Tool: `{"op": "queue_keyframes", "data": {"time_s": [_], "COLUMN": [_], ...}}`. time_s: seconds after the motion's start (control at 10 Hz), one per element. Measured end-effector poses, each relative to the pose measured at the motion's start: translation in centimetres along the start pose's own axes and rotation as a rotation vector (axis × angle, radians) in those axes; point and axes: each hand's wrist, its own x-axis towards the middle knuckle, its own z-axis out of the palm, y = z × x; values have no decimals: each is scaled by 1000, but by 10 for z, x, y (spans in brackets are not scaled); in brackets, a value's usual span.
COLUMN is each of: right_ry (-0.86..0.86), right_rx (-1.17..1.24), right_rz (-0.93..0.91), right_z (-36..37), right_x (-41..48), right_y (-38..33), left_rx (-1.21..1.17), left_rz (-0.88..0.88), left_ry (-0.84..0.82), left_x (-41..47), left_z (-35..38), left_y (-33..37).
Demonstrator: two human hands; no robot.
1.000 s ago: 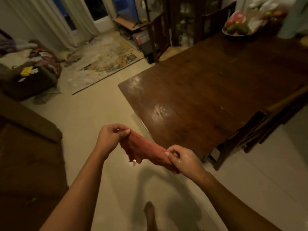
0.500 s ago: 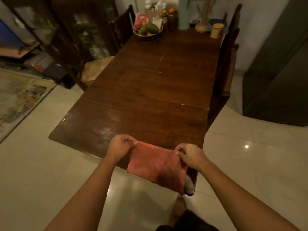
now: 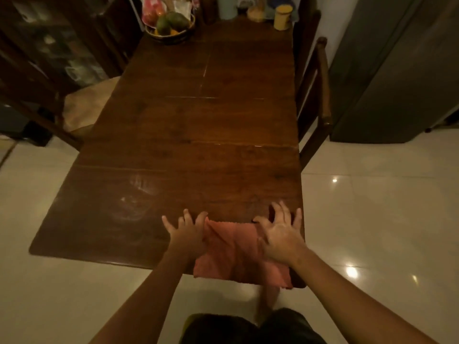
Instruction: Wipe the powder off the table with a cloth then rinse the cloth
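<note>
Cloth [image 3: 233,249], orange-pink, one in number, laid flat on the near right corner of the table [image 3: 198,135], near edge drooping just over the table's rim. Left hand [image 3: 186,234] palm-down on the cloth's left border, fingers straight and fanned wide, tips on bare wood beyond the cloth; nothing gripped. Right hand [image 3: 280,237] palm-down on the cloth's right part, fingers spread and slightly bent, tips past the cloth's far edge, close to the table's right rim; likewise nothing gripped.

Powder [image 3: 135,197] as pale swirled smears on the wood just left of the left hand, apart from the cloth (two blotches, one beyond the other). Between cloth and smears: the left hand only.

Far end of the table: one bowl [image 3: 171,37] of fruit, one yellow jar [image 3: 282,19], further bottles and containers too dim to count.

Two chairs: right chair [image 3: 320,95] tucked against the table's right side, left chair [image 3: 82,110] with a pale seat at the left side. Dark glass-fronted cabinet [image 3: 49,45] behind the left chair; tall grey unit [image 3: 397,83] at far right. Pale glossy tiled floor [image 3: 372,219] all round, dotted with lamp reflections.
</note>
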Motion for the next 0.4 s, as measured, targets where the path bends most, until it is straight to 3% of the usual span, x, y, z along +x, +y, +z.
{"op": "queue_keyframes", "data": {"time_s": [0.2, 0.4], "right_ry": [-15, -13], "right_rx": [16, 98], "right_rz": [203, 509], "right_z": [46, 51], "right_x": [-39, -49], "right_y": [-26, -52], "left_rx": [47, -70], "left_rz": [102, 218], "left_ry": [53, -8], "left_x": [0, 5], "left_z": [22, 7], "left_y": [-22, -35]}}
